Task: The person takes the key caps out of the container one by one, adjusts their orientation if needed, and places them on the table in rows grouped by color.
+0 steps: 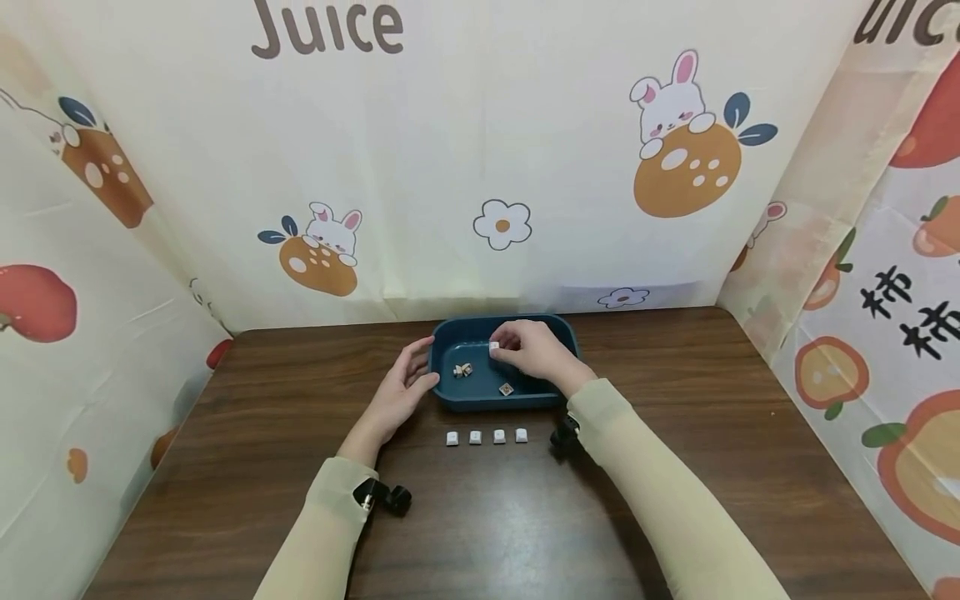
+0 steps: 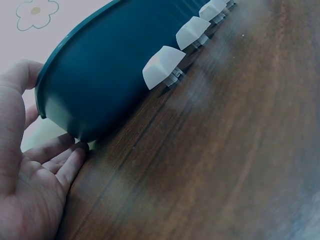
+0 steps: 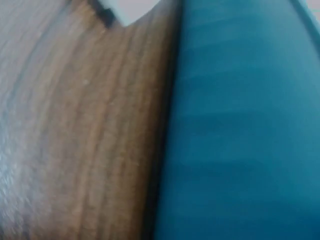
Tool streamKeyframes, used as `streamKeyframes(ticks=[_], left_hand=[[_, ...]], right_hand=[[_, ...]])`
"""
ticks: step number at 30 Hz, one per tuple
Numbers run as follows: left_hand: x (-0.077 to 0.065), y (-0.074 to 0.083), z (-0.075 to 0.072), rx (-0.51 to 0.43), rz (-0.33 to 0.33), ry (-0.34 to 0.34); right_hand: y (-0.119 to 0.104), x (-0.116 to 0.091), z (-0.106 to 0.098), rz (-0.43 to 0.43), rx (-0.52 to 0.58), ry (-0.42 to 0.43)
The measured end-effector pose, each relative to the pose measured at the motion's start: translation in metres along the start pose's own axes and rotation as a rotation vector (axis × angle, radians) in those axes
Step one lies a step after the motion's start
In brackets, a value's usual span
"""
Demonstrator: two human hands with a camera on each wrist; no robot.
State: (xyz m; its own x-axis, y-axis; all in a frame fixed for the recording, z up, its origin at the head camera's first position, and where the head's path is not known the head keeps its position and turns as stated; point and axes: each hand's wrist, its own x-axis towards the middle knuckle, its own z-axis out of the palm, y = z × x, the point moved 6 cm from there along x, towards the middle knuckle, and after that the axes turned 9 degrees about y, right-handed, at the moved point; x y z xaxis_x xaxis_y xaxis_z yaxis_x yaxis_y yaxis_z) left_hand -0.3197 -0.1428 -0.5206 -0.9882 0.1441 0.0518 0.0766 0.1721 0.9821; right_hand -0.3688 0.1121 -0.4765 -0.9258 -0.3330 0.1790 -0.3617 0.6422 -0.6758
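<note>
A dark teal tray (image 1: 502,403) stands on the table, and my right hand (image 1: 536,350) is over its inside, pinching a white keycap (image 1: 493,345) between thumb and fingers. At the tray's left end, my left hand (image 1: 401,387) rests against the outside; the left wrist view shows its thumb (image 2: 22,75) near the rim and its other fingers low by the wall. Several white keycaps (image 2: 162,65) with clear bases beneath stand in a row in front of the tray. Inside it lie small tan pieces (image 1: 462,370) and another tan-and-dark piece (image 1: 506,388). My right hand is outside the right wrist view.
The brown wooden table (image 1: 465,517) extends around the tray and meets a printed cloth (image 1: 442,167) behind it. More cloth hangs at both sides. Black wrist cameras sit on both sleeves, the right one (image 1: 564,433) just in front of the tray's right corner.
</note>
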Motion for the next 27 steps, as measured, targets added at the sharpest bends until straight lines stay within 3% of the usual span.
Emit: streamKeyframes(ticks=[9, 14, 27], left_hand=[[-0.002, 0.002, 0.0, -0.004, 0.006, -0.002], [-0.003, 0.002, 0.0, -0.005, 0.013, 0.002], [-0.002, 0.002, 0.002, 0.002, 0.029, 0.004]], right_hand=[[-0.021, -0.012, -0.03, -0.027, 0.096, 0.082], [-0.021, -0.025, -0.044, -0.03, 0.12, 0.135], [-0.023, -0.085, -0.061, -0.058, 0.23, 0.236]])
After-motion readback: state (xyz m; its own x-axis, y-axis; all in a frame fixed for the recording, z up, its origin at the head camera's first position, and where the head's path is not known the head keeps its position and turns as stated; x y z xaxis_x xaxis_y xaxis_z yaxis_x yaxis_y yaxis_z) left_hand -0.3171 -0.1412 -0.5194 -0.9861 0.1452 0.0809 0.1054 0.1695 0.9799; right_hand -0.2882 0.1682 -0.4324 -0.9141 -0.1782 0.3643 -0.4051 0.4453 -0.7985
